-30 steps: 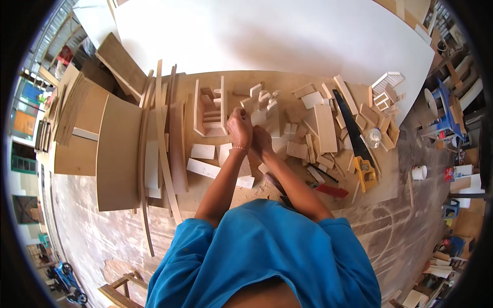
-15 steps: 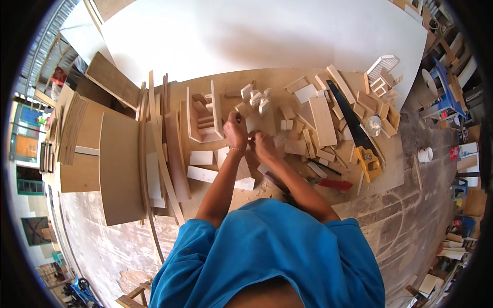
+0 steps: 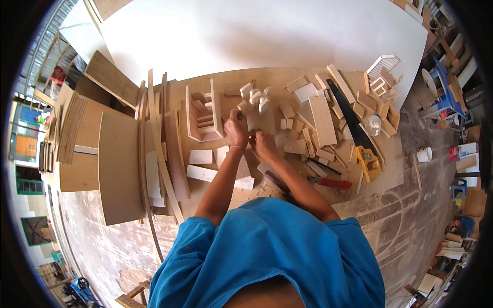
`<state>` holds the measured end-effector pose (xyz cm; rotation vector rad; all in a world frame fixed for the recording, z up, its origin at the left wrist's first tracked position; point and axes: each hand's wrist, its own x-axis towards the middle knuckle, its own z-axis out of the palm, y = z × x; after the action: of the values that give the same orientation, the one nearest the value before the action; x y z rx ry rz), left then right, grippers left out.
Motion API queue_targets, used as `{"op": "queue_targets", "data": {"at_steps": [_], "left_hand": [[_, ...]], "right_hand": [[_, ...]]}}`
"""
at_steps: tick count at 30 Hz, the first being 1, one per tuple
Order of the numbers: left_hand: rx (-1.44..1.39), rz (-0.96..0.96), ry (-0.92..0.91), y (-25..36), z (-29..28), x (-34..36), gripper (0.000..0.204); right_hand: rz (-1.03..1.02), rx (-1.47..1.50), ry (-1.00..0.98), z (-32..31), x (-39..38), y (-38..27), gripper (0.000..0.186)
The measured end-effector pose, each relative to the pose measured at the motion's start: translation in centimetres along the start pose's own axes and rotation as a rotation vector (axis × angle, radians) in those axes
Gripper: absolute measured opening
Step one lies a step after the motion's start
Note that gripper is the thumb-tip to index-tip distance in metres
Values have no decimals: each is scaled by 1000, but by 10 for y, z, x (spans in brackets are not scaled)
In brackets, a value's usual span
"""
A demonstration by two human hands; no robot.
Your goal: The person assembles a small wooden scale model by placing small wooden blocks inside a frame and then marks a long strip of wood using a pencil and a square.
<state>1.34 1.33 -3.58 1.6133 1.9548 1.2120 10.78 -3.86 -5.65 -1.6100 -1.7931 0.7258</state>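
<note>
Box (image 3: 216, 113) of smooth, pale wood, open on top with slats across its inside, sits just left of the left hand (image 3: 235, 128), while small pale blocks (image 3: 254, 97) cluster just beyond the hands. Bare forearms reach forward and converge, the right hand (image 3: 264, 146) nearer the body. Both hands' fingers curl narrowly inward; whether they pinch anything is too small to tell.

Grip of hands (image 3: 236, 129) unclear, blue shirt (image 3: 264, 241) cut off below
</note>
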Motion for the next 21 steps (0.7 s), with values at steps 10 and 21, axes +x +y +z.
{"op": "queue_targets", "data": {"at_steps": [10,21], "left_hand": [[-84,-43,-44,-18,-8,2,11],[-124,-29,-48,-22,3,6,13]], "right_hand": [[-36,-8,-24,18,-4,6,15],[-53,23,-57,1,4,1,16]]}}
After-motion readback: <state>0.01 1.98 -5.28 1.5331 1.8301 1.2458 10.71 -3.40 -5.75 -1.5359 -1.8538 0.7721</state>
